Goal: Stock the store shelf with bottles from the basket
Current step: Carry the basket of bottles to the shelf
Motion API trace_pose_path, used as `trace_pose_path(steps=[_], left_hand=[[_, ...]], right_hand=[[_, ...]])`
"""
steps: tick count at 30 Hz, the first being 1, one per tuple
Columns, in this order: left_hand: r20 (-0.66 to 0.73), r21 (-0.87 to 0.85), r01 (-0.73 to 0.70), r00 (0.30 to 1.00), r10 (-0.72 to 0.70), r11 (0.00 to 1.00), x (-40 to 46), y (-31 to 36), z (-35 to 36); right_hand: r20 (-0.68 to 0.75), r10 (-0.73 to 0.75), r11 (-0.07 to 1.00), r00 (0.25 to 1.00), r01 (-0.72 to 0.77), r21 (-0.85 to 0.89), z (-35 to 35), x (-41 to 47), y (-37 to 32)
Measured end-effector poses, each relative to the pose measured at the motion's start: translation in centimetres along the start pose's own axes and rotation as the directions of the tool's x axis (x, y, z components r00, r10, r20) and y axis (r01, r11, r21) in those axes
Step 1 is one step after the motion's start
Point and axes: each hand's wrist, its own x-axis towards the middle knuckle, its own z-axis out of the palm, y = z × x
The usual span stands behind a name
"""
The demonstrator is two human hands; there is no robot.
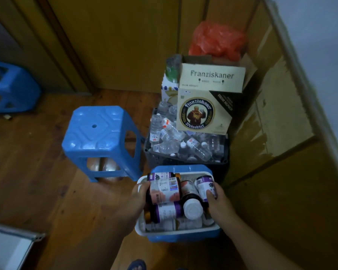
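Note:
A white basket [176,233] sits on a blue stool low in the middle of the head view, filled with several supplement bottles. My left hand [139,195] grips a large bottle with a pink and white label [165,190] at the basket's left side. My right hand [217,199] holds a purple-labelled bottle [206,187] at the right side. Between them lie a dark bottle with a white cap [192,207] and another purple-labelled bottle [166,210]. No store shelf shows clearly.
A second blue stool [100,141] stands left of the basket on the wooden floor. Behind it a grey crate [185,159] holds several clear water bottles, with a Franziskaner carton [207,100] and an orange bag [217,38] on top. Wooden panels close the back and right.

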Motion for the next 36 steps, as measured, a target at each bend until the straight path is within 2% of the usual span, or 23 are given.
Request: trace_pose_path(steps=[7,11,18,21,24,27,31,36], left_hand=[[-0.082,-0.139,-0.091,0.993,0.08,0.986,-7.6,3.6,-5.8],[-0.193,-0.174,-0.152,0.974,0.117,0.973,-13.0,4.1,-10.2],[-0.384,-0.298,-0.199,0.92,0.074,0.934,-23.3,2.2,-17.9],[-0.464,-0.361,-0.191,0.886,0.001,0.913,-28.0,0.4,-21.3],[-0.541,-0.35,-0.164,0.839,-0.057,0.922,-32.3,-2.1,-24.9],[-0.58,-0.357,-0.165,0.811,-0.079,0.92,-37.3,-5.3,-28.1],[-0.624,-0.429,-0.167,0.765,-0.158,0.888,-44.0,-11.0,-32.2],[-0.646,-0.493,-0.164,0.726,-0.233,0.855,-52.5,-18.5,-36.9]], right_hand=[[0.095,-0.191,0.964,0.977,0.205,-0.172,0.6,-4.8,-8.1],[0.223,-0.265,0.914,0.938,0.318,-0.254,1.9,-8.3,-13.1],[0.475,-0.463,0.761,0.748,0.61,-0.219,7.5,-16.9,-20.7],[0.543,-0.47,0.695,0.696,0.671,-0.259,10.8,-21.6,-22.9],[0.593,-0.487,0.631,0.641,0.728,-0.269,14.1,-26.2,-24.0],[0.65,-0.497,0.58,0.575,0.777,-0.245,17.5,-31.7,-24.2],[0.734,-0.524,0.505,0.432,0.852,-0.14,22.5,-39.6,-23.1],[0.788,-0.507,0.494,0.349,0.867,-0.066,28.4,-49.6,-20.6]])
